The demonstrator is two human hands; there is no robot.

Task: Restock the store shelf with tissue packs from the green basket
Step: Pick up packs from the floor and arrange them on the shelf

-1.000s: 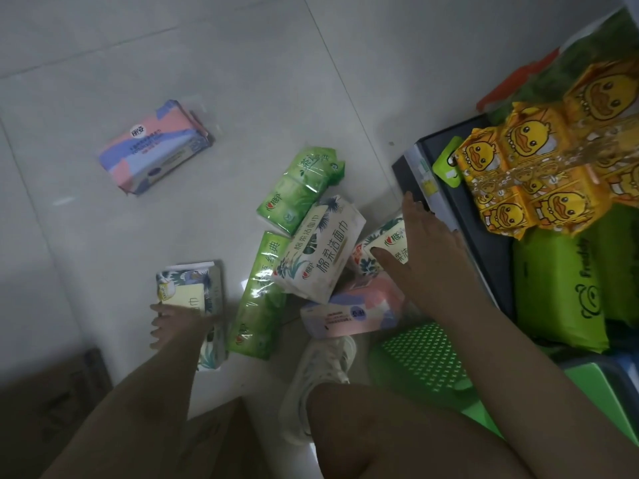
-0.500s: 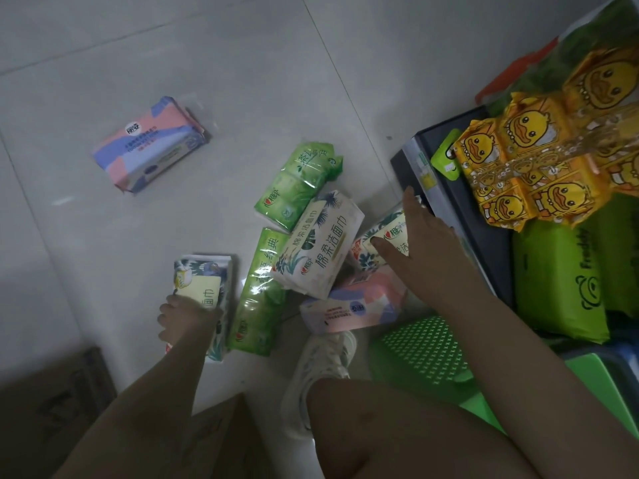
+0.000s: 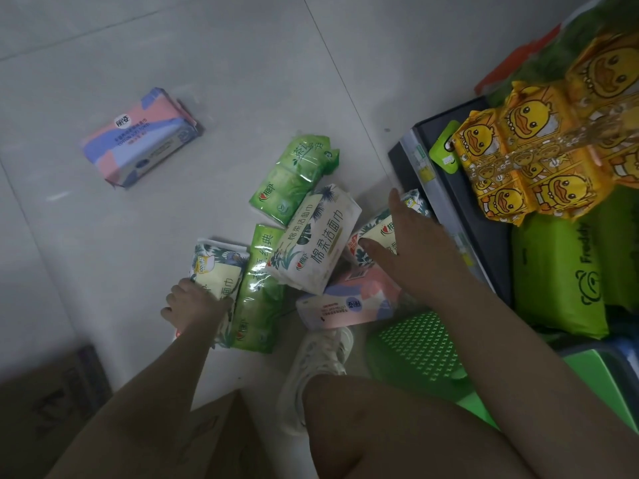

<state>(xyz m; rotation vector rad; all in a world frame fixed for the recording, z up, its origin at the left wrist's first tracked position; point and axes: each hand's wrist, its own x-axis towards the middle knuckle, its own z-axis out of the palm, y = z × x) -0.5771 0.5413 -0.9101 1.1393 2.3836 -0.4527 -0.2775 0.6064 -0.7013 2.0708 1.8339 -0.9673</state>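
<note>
Head view: tissue packs lie loose on the floor (image 3: 242,81) beside the low shelf (image 3: 460,216); the left hand (image 3: 193,302) grips the end of a leaf-print pack (image 3: 216,267), and the right hand (image 3: 415,247) lies with fingers straight over another leaf-print pack (image 3: 377,236) against the shelf edge, the green basket (image 3: 418,350) just below it. The packs look light, soft and slick in their film, so a grasp across the short sides should hold best. The right palm hides its contact, the basket's inside is unseen, and dim light blurs the labels.
</note>
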